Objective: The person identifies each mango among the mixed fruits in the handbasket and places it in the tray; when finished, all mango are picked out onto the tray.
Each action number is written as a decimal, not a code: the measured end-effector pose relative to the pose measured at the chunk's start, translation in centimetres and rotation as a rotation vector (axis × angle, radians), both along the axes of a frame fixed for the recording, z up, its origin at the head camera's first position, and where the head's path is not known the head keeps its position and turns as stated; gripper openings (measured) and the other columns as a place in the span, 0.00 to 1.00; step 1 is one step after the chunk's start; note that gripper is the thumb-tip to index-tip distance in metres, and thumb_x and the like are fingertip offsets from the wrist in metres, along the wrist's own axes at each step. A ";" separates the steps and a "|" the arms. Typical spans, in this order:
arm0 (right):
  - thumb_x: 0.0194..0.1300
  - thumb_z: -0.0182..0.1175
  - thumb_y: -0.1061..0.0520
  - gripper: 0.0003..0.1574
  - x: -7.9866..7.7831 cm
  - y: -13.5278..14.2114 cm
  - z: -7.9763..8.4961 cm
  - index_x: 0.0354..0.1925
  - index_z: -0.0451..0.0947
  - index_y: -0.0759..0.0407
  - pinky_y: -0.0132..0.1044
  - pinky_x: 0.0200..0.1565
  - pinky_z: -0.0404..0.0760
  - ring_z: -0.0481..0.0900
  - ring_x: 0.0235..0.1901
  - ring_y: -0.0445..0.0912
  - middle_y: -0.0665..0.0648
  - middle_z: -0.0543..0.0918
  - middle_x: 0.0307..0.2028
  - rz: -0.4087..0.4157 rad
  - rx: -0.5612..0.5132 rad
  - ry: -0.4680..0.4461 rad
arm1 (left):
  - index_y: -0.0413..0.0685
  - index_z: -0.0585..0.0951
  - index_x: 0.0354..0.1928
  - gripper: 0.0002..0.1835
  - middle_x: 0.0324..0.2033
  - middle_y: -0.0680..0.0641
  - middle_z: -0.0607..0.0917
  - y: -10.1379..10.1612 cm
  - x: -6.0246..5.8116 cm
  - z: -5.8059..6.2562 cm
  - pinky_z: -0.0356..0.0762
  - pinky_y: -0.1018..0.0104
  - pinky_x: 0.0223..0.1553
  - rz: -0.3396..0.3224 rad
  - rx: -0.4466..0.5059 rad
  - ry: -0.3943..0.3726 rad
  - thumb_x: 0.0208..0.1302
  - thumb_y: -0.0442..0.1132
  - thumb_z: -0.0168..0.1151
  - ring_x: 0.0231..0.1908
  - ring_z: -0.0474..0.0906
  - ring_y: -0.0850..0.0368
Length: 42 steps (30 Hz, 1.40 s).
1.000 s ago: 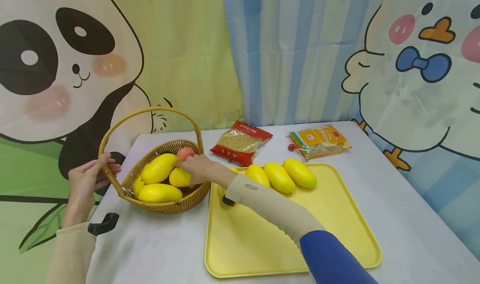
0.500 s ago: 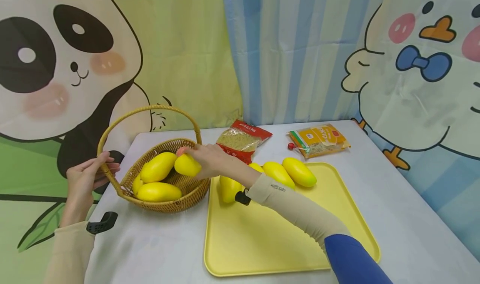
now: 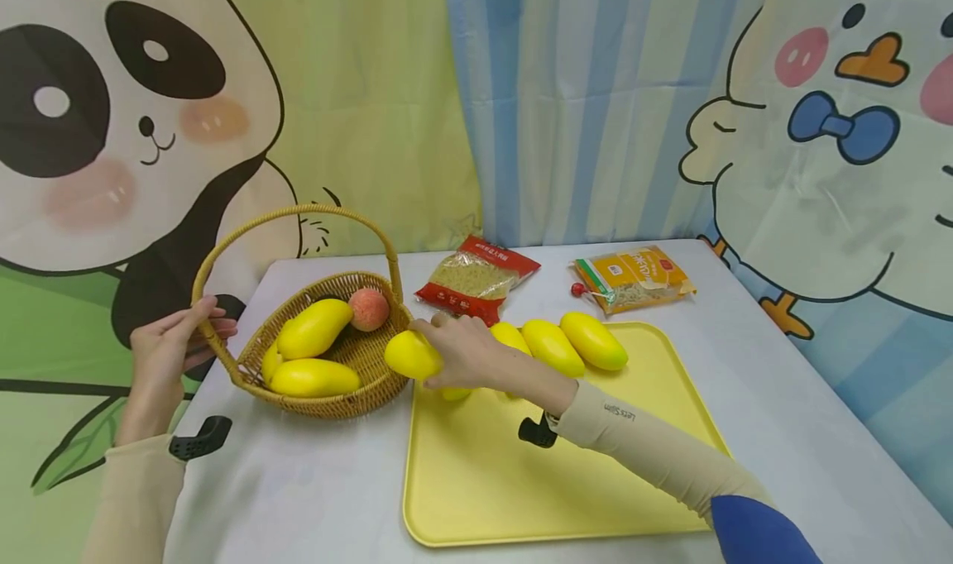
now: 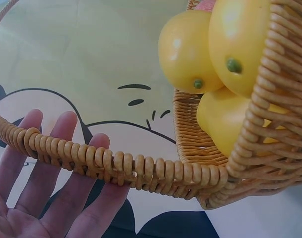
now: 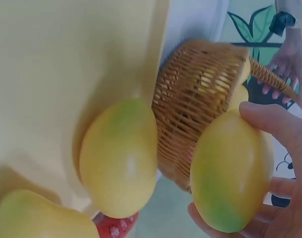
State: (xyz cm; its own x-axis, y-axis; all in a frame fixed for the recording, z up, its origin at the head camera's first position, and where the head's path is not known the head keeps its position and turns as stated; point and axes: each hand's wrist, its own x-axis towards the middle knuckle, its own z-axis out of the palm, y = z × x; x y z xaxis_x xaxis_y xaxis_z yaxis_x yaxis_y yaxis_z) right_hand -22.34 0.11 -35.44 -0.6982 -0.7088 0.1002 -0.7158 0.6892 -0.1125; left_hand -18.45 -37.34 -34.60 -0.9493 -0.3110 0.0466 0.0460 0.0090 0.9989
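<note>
Mangoes (image 3: 553,347) are lining the far edge of the tray (image 3: 566,481), bare surface extending nearward. The right hand (image 3: 471,354), arm slanting across, is gripping one mango (image 3: 411,356) beside the right rim of the basket (image 3: 331,407); the left hand (image 3: 165,338) is holding its handle (image 3: 316,209).

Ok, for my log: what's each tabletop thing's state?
Held mango: lifted, in right hand
Wicker basket: partly filled, left hand holding handle
Basket mangoes: lying
Peach: in basket
Yellow tray: flat, part-filled
Tray mangoes: in a row
Red bag: lying flat
Orange packet: lying flat
Lollipop: lying
</note>
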 end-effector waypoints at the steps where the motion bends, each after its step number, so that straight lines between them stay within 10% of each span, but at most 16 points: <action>1: 0.49 0.72 0.39 0.49 0.3 0.2 -0.2 0.65 0.66 0.51 0.37 0.31 0.75 0.75 0.30 0.47 0.55 0.80 0.45 -0.004 -0.002 0.002 | 0.50 0.87 0.34 0.12 0.24 0.56 0.88 0.0 0.0 0.0 0.80 0.76 0.29 -0.008 0.009 0.005 0.64 0.49 0.62 0.26 0.85 0.65; 19: 0.50 0.71 0.38 0.44 4.7 1.8 -4.7 0.60 0.68 0.52 0.31 0.24 0.70 0.72 0.23 0.42 0.54 0.79 0.39 0.032 0.033 0.042 | 0.52 0.87 0.32 0.10 0.24 0.55 0.88 0.0 0.0 0.2 0.81 0.76 0.29 -0.030 0.044 0.013 0.65 0.48 0.62 0.26 0.86 0.64; 42: 0.49 0.71 0.38 0.44 5.5 1.6 -6.7 0.58 0.66 0.54 0.29 0.18 0.65 0.67 0.22 0.41 0.53 0.72 0.43 -0.008 0.090 0.017 | 0.51 0.87 0.35 0.14 0.24 0.57 0.88 0.0 -0.2 0.1 0.80 0.77 0.29 0.027 -0.019 -0.015 0.60 0.53 0.65 0.27 0.85 0.66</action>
